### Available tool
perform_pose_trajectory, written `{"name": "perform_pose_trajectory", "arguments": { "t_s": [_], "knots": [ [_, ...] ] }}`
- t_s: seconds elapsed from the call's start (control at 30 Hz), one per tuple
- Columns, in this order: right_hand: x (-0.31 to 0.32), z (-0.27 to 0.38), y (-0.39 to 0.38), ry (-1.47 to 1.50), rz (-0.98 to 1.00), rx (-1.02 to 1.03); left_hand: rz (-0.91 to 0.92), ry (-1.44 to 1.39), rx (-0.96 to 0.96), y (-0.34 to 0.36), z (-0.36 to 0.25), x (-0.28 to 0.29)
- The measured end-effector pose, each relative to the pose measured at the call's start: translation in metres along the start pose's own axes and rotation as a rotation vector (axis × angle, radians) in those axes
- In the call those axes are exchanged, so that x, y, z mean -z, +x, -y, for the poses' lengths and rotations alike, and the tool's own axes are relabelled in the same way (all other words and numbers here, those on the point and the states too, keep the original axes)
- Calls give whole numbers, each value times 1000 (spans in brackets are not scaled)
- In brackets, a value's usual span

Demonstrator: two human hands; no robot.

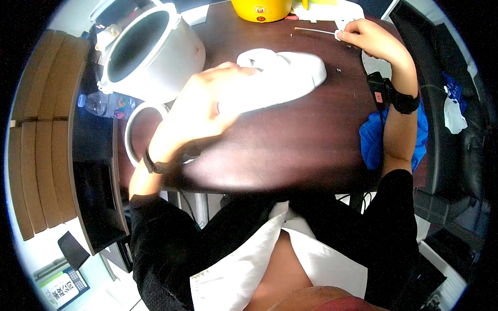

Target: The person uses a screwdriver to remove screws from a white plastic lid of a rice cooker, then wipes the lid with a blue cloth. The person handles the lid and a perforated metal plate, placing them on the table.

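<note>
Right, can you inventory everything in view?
Table: 1, dark brown, centre
Tub: 1, white, upper left
Ring: 1, white, below tub
Moulded part: 1, white, upper middle
Slim tool: 1, pale, upper right
Pot: 1, yellow, top edge
Cloth: 1, blue, right
Bottle: 1, clear, left of ring
Bag: 1, white, far right
Panels: several, brown, far left
Wristbands: 2, black, wrists
Sleeves: 2, black, below
Left hand: 1, bare, holding moulded part
Right hand: 1, bare, holding slim tool

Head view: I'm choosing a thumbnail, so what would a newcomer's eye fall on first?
Probably the glaring white part above centre, with the left hand gripping its left end. Next, the large white open vessel at upper left and the bright yellow container at the top edge. At upper right, the right hand holds a thin-shafted tool.
</note>
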State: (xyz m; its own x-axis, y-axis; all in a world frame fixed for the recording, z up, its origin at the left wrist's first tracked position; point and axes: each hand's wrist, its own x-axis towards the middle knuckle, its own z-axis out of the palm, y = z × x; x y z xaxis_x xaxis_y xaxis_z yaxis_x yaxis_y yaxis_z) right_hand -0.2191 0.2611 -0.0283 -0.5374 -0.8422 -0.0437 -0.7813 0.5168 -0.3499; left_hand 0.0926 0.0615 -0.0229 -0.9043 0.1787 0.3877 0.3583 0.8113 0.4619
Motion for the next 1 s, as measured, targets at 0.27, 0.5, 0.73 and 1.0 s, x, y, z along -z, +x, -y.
{"name": "perform_pose_trajectory", "arguments": {
  "t_s": [0.27,0.5,0.73,1.0],
  "knots": [
    [-3,3,2,-86,123,66,254,387,-64,-42,-18,-32],
    [0,-1,-2,-140,89,25,309,376,64,-51,-13,-46],
    [32,54,-26,-181,137,-138,325,272,-39,-47,-1,-31],
    [5,8,11,-75,77,-59,257,170,-158,20,10,-52]
  ]
}}
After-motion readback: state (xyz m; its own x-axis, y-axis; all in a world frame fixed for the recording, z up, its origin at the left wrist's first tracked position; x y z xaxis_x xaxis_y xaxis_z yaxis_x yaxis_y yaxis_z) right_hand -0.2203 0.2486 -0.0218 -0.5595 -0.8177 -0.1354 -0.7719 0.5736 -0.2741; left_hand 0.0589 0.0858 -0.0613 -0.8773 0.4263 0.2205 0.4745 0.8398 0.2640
